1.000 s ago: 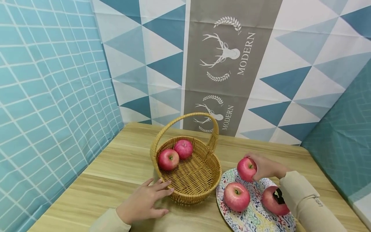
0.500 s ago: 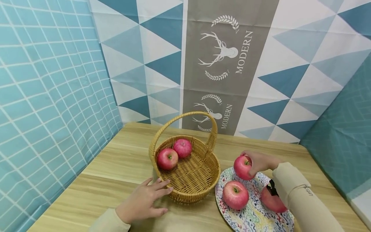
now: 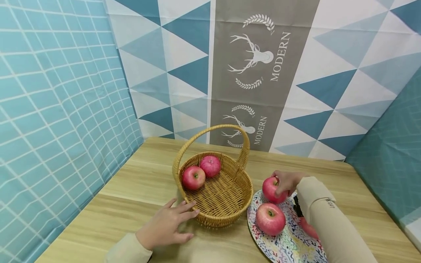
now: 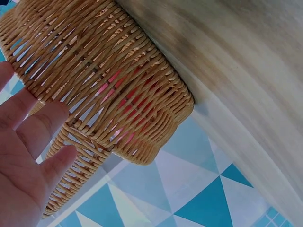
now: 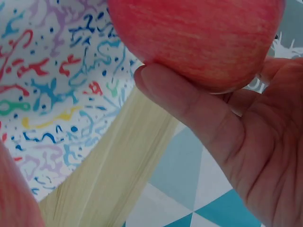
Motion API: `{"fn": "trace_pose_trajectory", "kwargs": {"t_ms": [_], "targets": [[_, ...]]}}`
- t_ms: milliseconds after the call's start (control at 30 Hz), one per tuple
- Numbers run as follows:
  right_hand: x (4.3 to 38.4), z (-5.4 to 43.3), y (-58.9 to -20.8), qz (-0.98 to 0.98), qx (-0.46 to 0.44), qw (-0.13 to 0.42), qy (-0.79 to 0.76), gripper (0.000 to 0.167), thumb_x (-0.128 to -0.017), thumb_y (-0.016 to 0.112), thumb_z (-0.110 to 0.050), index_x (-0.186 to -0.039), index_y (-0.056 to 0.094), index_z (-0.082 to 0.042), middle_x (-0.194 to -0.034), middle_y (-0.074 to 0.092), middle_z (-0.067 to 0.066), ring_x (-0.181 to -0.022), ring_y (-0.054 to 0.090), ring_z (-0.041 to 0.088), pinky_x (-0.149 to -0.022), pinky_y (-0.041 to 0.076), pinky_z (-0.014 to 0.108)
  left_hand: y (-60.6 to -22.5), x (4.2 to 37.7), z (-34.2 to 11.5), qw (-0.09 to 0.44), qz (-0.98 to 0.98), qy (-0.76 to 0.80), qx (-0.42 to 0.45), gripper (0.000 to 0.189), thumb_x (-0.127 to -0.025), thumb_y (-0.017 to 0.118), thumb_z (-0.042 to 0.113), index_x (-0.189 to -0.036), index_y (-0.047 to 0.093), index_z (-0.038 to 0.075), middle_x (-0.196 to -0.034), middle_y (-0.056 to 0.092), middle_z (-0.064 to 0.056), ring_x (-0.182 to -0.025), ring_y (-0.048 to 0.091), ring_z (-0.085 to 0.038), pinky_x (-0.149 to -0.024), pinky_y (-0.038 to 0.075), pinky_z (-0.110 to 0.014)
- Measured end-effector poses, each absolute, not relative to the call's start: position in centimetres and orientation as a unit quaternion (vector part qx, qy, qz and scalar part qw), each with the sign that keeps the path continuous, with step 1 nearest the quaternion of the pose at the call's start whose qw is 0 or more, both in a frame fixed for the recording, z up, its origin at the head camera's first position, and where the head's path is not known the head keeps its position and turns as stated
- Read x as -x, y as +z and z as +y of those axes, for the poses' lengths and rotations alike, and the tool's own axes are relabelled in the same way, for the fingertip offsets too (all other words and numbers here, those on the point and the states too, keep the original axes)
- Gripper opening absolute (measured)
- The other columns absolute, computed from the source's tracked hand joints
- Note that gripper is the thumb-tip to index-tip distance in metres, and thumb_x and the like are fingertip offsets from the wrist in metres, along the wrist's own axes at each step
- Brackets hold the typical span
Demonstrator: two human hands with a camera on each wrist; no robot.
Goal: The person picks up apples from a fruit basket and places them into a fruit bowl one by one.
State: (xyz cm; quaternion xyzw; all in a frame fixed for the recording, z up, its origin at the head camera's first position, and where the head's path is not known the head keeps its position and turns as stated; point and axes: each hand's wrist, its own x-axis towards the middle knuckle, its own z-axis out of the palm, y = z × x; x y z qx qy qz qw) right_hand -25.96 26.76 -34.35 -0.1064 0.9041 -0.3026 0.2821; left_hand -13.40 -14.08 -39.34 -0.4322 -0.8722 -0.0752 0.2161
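Note:
My right hand [image 3: 288, 181] grips a red apple [image 3: 271, 189] over the far left part of a round patterned plate [image 3: 289, 239]. Thumb and fingers curl round this apple [image 5: 203, 40] in the right wrist view. Two more apples are on the plate: one in front [image 3: 270, 219], one partly hidden by my right sleeve [image 3: 308, 228]. My left hand [image 3: 167, 224] touches the near left rim of a wicker basket [image 3: 227, 193], fingers extended. Inside that basket, at its left and back, lie a red apple [image 3: 193, 178] and a pinker apple [image 3: 210, 166].
The basket's tall handle [image 3: 215, 128] arches over its far side. A wooden table [image 3: 131, 190] carries everything. Behind it hangs a cloth with triangles and deer prints [image 3: 184, 65]; a blue grid cloth [image 3: 59, 109] borders the left.
My right hand has moved left with the apple, toward the basket, and my sleeve now covers more of the rear right apple. The left hand stays at the basket rim.

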Motion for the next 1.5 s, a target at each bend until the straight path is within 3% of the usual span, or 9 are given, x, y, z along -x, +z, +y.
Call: {"fn": "trace_pose_trajectory", "kwargs": {"t_ms": [500,700,900,1067,1200,1300,1400,1500], "targets": [[25.5,25.1,-35.4,0.918,0.098,0.265,-0.277,0.063,-0.058,0.067,-0.001,-0.113,0.038,-0.001,-0.101,0.047,0.015,-0.08,0.055,0.023,-0.06,0.054,0.037,-39.0,12.6,-13.9,0.256,-0.873,0.015,0.414,0.054,-0.073,0.072,0.053,-0.111,0.072,0.015,-0.118,0.067,-0.008,-0.106,0.063,-0.03,-0.085,0.05,-0.052],[25.2,25.1,-35.3,0.919,0.094,0.279,-0.263,0.061,-0.058,0.065,-0.001,-0.112,0.037,-0.002,-0.102,0.045,0.015,-0.077,0.055,0.023,-0.06,0.053,0.037,-39.4,12.9,-14.2,0.255,-0.867,0.014,0.428,0.061,-0.072,0.075,0.052,-0.117,0.069,0.012,-0.124,0.063,-0.011,-0.113,0.06,-0.031,-0.087,0.048,-0.055],[25.6,25.0,-34.8,0.931,0.109,0.289,-0.195,0.067,-0.062,0.071,-0.008,-0.122,0.041,-0.002,-0.106,0.051,0.012,-0.097,0.052,0.028,-0.079,0.051,0.046,-39.9,12.8,-14.3,0.232,-0.875,0.015,0.425,0.075,-0.07,0.074,0.054,-0.128,0.061,0.009,-0.132,0.057,-0.013,-0.12,0.054,-0.033,-0.088,0.047,-0.055],[25.9,24.7,-34.6,0.924,0.141,0.297,-0.196,0.071,-0.064,0.072,-0.009,-0.127,0.042,0.002,-0.105,0.053,0.011,-0.101,0.052,0.029,-0.088,0.048,0.043,-40.1,12.8,-14.4,0.224,-0.881,0.006,0.416,0.077,-0.069,0.075,0.054,-0.13,0.059,0.01,-0.134,0.056,-0.013,-0.122,0.052,-0.034,-0.089,0.047,-0.055],[25.8,24.8,-33.9,0.924,0.147,0.291,-0.2,0.08,-0.068,0.069,-0.013,-0.138,0.033,0.006,-0.121,0.05,0.025,-0.11,0.049,0.037,-0.089,0.047,0.047,-40.2,12.8,-14.4,0.22,-0.882,0.0,0.417,0.077,-0.07,0.075,0.053,-0.131,0.059,0.011,-0.136,0.054,-0.012,-0.124,0.051,-0.033,-0.088,0.047,-0.056],[25.9,25.0,-32.7,0.918,0.179,0.271,-0.229,0.087,-0.07,0.066,-0.015,-0.142,0.025,0.01,-0.135,0.035,0.039,-0.122,0.039,0.051,-0.093,0.044,0.056,-40.3,13.0,-14.3,0.219,-0.882,-0.003,0.417,0.075,-0.07,0.075,0.053,-0.131,0.059,0.012,-0.137,0.054,-0.011,-0.124,0.051,-0.033,-0.087,0.047,-0.056],[26.3,25.0,-31.4,0.912,0.227,0.238,-0.246,0.081,-0.07,0.065,-0.016,-0.139,0.032,0.01,-0.133,0.035,0.042,-0.123,0.035,0.056,-0.092,0.041,0.061,-40.3,13.2,-14.3,0.22,-0.883,-0.005,0.416,0.073,-0.07,0.075,0.053,-0.13,0.06,0.013,-0.136,0.055,-0.011,-0.123,0.052,-0.033,-0.087,0.047,-0.057],[26.7,24.7,-30.6,0.907,0.276,0.196,-0.249,0.069,-0.072,0.067,-0.018,-0.132,0.044,0.008,-0.123,0.046,0.037,-0.115,0.046,0.051,-0.088,0.045,0.057,-40.2,13.2,-14.2,0.222,-0.882,-0.006,0.415,0.072,-0.07,0.075,0.053,-0.129,0.061,0.014,-0.135,0.055,-0.01,-0.122,0.053,-0.032,-0.086,0.047,-0.057]]}}
